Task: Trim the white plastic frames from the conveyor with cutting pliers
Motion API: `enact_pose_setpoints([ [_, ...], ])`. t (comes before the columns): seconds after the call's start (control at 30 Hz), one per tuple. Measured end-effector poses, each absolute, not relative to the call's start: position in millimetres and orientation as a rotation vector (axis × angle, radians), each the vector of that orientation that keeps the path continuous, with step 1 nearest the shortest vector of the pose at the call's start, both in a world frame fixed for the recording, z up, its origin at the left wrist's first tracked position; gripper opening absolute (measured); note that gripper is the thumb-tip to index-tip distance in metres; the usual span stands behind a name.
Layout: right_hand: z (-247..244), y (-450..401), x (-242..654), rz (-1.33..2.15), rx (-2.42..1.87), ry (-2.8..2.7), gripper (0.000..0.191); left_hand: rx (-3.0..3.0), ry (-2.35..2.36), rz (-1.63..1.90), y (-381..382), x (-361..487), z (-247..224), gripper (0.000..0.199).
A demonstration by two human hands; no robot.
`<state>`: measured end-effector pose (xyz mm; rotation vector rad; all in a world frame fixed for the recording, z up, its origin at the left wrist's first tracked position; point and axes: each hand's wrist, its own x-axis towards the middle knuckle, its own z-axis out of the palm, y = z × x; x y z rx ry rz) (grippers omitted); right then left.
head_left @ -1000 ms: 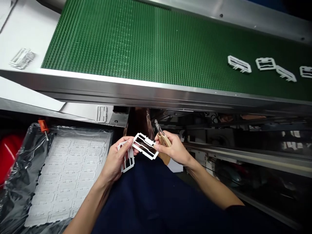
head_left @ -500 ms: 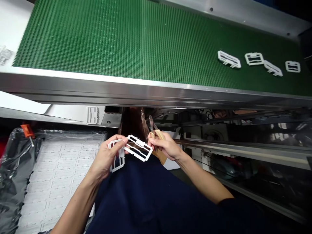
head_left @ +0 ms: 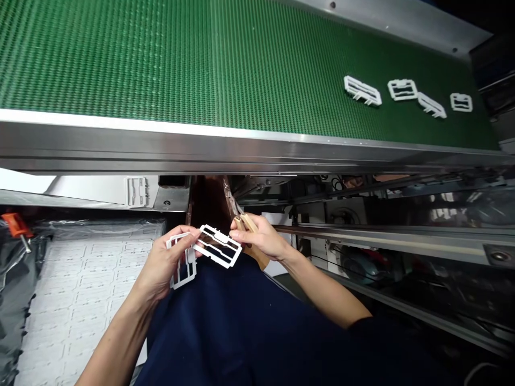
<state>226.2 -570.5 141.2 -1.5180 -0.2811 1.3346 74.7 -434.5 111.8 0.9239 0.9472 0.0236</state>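
My left hand (head_left: 163, 262) is closed on two white plastic frames. One frame (head_left: 185, 268) hangs down beside the palm; the other frame (head_left: 219, 245) is pinched by its left end and slants out to the right. My right hand (head_left: 263, 236) is wrapped round pliers with tan handles (head_left: 246, 222), whose metal tips point up and away. Its thumb and fingertip are at the right end of the slanted frame; whether they grip it is hard to tell.
A green conveyor belt (head_left: 257, 69) with several white frames at its right crosses the top, behind a metal rail (head_left: 161, 145). A tray of white parts (head_left: 80, 289), an orange-handled tool (head_left: 16, 226) and one frame on a ledge (head_left: 137, 192) are at left.
The whole view has shifted, so belt, tray and hands appear further left. Both hands keep hold of the same things, with little change between them.
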Motion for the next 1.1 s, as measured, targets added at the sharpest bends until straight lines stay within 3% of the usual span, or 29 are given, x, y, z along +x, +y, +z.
enact_pose_setpoints([
  [0.13,139,-570,226,1.35,-1.597,-0.318,0.039,0.937,0.973,0.024,-435,75,112,0.024],
  [0.33,133,-571,227,1.371,-1.44,-0.341,0.028,0.928,0.982,0.011,-435,74,112,0.024],
  [0.67,131,-570,227,1.391,-1.412,-0.315,0.027,0.848,0.937,0.032,-434,72,104,0.026],
  [0.9,135,-569,223,1.451,-1.396,-0.268,0.037,0.859,0.898,0.027,-436,70,95,0.025],
  [1.1,137,-563,217,1.472,-1.313,-0.271,0.033,0.863,0.869,0.046,-438,72,92,0.024],
])
